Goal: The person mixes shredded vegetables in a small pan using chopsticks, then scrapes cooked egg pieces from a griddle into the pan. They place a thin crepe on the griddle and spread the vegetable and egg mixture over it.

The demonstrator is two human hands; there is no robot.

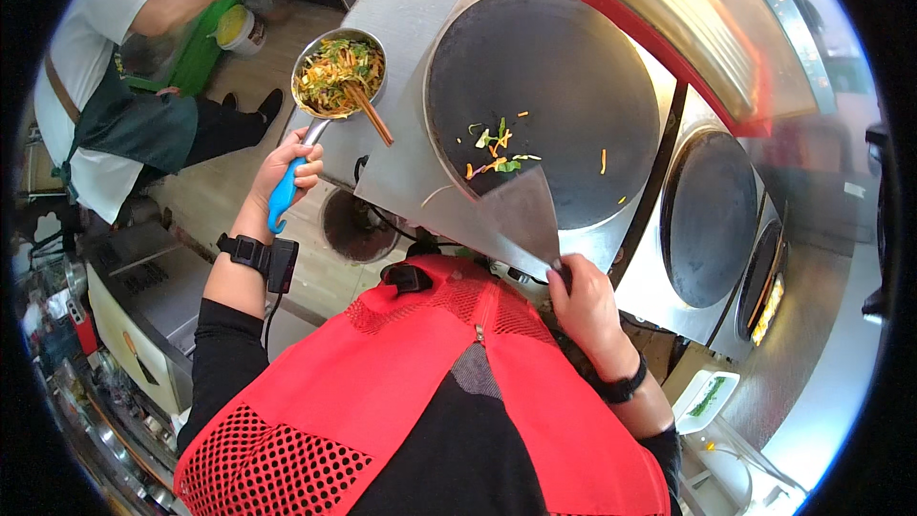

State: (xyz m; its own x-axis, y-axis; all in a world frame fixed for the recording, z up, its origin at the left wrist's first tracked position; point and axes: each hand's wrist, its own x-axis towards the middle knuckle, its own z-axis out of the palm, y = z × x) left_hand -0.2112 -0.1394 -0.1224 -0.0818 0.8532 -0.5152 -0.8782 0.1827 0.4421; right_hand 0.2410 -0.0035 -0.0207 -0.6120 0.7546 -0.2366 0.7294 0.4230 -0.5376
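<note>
From my remote seat, my left hand (287, 172) is wrapped tight around the blue handle of a small metal pan (337, 74), holding it up off to the left of the round dark griddle (544, 105); the pan is heaped with shredded vegetables, orange and green, and a pair of wooden chopsticks (369, 113) rests across its rim. My right hand (585, 304) is closed around the grip of a wide metal scraper (523, 215), whose blade lies at the griddle's near edge, just beside a loose scatter of vegetable scraps (492, 148) on the plate. I judge the step in hand to be clearing the hot plate: most of the filling sits in the pan, and the strays are left. The next move calls for a flat, low blade angle to gather them, and the pan brought close under the rim. Whether the blade actually touches the griddle I cannot tell at this angle. To the right stands a second round griddle (709, 215); at upper left, a person in a dark apron (134, 124) works at a green tray.
</note>
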